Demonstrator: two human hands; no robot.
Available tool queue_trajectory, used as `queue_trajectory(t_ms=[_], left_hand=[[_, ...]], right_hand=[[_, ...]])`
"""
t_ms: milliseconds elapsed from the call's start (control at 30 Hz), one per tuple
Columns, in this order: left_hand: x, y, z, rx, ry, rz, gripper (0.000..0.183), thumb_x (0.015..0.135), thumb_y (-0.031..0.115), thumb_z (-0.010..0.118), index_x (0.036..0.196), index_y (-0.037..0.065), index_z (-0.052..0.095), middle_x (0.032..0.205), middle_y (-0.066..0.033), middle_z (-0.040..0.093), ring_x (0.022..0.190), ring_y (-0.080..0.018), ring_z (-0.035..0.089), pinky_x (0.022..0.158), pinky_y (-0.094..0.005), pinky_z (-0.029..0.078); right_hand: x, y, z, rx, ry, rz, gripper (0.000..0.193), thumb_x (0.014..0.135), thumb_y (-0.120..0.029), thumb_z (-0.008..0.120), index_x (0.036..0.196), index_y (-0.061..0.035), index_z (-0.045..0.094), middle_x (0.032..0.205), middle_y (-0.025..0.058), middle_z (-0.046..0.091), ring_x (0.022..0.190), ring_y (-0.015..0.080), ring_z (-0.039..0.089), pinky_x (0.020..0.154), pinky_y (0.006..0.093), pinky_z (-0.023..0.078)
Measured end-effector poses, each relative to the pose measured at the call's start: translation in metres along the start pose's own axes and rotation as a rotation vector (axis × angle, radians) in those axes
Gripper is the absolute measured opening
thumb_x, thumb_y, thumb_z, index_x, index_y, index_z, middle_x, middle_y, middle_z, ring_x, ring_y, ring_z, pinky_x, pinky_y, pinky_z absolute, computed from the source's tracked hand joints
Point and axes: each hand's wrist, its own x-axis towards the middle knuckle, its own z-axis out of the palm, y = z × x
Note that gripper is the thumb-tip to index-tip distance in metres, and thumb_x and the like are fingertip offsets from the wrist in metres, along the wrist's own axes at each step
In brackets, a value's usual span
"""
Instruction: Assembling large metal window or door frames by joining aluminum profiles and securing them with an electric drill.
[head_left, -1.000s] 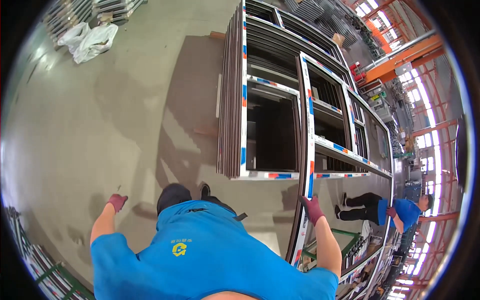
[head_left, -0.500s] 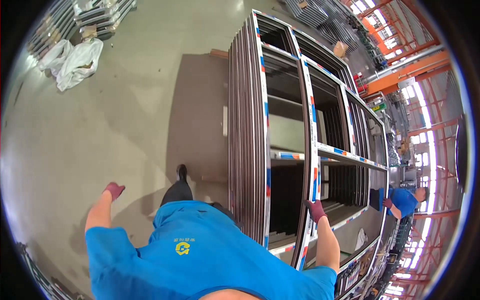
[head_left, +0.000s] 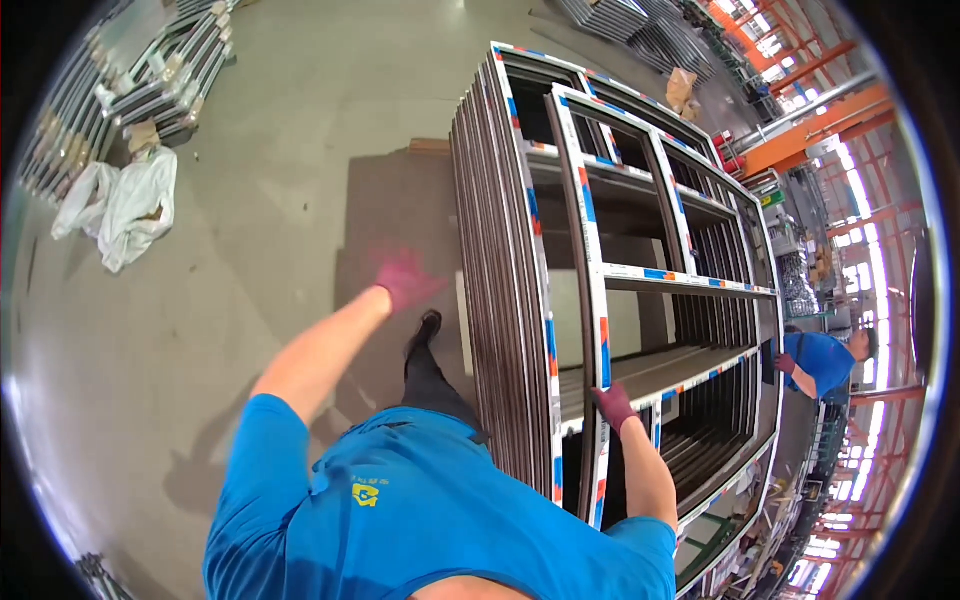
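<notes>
My right hand (head_left: 615, 407), in a dark red glove, is closed around the near side rail of a large window frame (head_left: 594, 290). This frame has dark edges and white film with blue and red patches; it stands tilted in front of a stack of similar frames (head_left: 495, 290). My left hand (head_left: 402, 280), gloved alike, is in the air left of the stack. It is blurred, but its fingers look spread and nothing shows in them. A co-worker (head_left: 825, 365) in a blue shirt stands at the frame's far side, one gloved hand at its edge.
Grey floor (head_left: 270, 180) stretches out on my left. White plastic sheeting (head_left: 135, 210) lies beside bundled metal profiles (head_left: 165, 90) at the far left. A wooden piece (head_left: 430, 146) sticks out under the stack. An orange beam (head_left: 820, 130) and more stacked profiles (head_left: 610, 20) are at the right and back.
The held frame has come apart from the stack's face and shifted, its far end now angled away. My left hand has swung forward and right, toward the stack. The co-worker has moved slightly forward.
</notes>
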Motion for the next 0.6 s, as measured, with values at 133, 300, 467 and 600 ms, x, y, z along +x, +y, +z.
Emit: queue_trajectory(t_ms=[133,300,467,600], left_hand=[[0.086,0.099,-0.021,-0.439,-0.189,0.071,0.119,0.085,0.080,0.061,0.160,-0.007,0.028,0.159,-0.0325,0.040,0.149,-0.0447,0.040,0.123,-0.0476,0.035],[0.220,0.150,0.001,-0.785,-0.143,0.023,0.141,0.070,0.088,0.070,0.154,-0.016,0.026,0.152,-0.0414,0.040,0.145,-0.0472,0.043,0.119,-0.0472,0.040],[0.308,0.190,-0.043,-0.915,-0.273,-0.298,0.154,0.060,0.091,0.076,0.157,-0.012,0.016,0.157,-0.0360,0.036,0.145,-0.0469,0.042,0.119,-0.0483,0.039],[0.366,0.207,-0.053,-0.858,-0.213,-0.451,0.158,0.059,0.084,0.082,0.161,-0.010,0.007,0.160,-0.0345,0.031,0.150,-0.0456,0.034,0.121,-0.0517,0.034]], right_hand=[[0.057,-0.053,0.011,0.174,0.005,-0.100,0.054,0.088,-0.039,0.079,0.112,0.0082,0.069,0.101,0.0305,0.074,0.098,0.0414,0.073,0.086,0.0479,0.055],[0.139,-0.161,-0.008,0.274,-0.103,-0.092,0.048,0.085,-0.031,0.077,0.112,0.0079,0.070,0.098,0.0288,0.075,0.096,0.0413,0.074,0.087,0.0478,0.057],[0.205,-0.221,-0.015,0.289,-0.090,-0.107,0.045,0.084,-0.027,0.075,0.112,0.0070,0.070,0.100,0.0291,0.075,0.095,0.0426,0.074,0.086,0.0480,0.057],[0.252,-0.244,-0.016,0.244,-0.106,-0.072,0.045,0.083,-0.028,0.073,0.118,0.0004,0.069,0.107,0.0271,0.073,0.104,0.0438,0.071,0.092,0.0493,0.056]])
